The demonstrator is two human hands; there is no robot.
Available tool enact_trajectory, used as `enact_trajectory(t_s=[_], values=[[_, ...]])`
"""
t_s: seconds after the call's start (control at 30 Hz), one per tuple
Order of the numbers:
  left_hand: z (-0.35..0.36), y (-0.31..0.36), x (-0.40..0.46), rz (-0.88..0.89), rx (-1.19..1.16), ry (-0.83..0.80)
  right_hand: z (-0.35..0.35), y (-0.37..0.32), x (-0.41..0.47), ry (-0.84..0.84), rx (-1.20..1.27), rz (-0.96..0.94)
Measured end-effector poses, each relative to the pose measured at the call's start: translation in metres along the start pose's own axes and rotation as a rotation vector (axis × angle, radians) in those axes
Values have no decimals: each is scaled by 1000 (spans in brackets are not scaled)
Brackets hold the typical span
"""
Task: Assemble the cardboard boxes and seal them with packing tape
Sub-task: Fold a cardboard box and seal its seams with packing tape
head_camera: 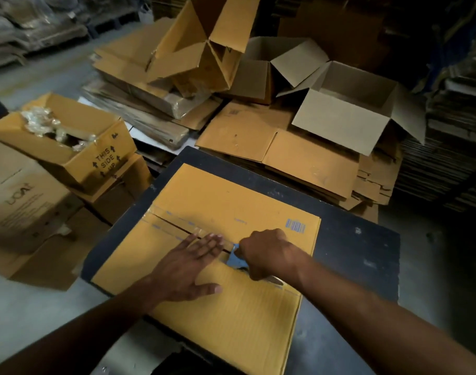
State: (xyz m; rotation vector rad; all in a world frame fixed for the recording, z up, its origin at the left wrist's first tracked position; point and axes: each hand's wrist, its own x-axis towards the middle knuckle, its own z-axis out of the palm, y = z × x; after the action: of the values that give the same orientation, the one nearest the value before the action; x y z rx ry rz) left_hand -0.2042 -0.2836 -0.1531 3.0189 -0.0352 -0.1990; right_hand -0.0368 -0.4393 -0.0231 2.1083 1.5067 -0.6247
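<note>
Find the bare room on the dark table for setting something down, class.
Bare dark table shows right of the box, out to the table's right edge. A narrower strip lies behind the box. The seam is crowded: left hand flat on it, right hand gripping the blue tape tool.

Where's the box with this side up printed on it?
The printed box sits open at the left, stacked on other boxes beside the dark table.

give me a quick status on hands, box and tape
Left hand flat on box, pressing the flap seam. Right hand fisted on tape dispenser, mid-seam. Path ahead clear.
</note>
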Motion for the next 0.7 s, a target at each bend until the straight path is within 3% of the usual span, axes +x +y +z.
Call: enact_trajectory(t_s=[0.13, 0.5, 0.6, 0.7], values=[[-1, -6, -4, -21, 32, -63, -11, 0, -3, -53, -24, 10], [-1, 4, -2, -48, 10, -12, 41, 43, -51, -24, -68, 17], [-4, 31, 3, -94, 13, -48, 41, 46, -50, -21, -44, 13], [-2, 81, 24, -7, -37, -93, 40, 49, -49, 9, -23, 5]])
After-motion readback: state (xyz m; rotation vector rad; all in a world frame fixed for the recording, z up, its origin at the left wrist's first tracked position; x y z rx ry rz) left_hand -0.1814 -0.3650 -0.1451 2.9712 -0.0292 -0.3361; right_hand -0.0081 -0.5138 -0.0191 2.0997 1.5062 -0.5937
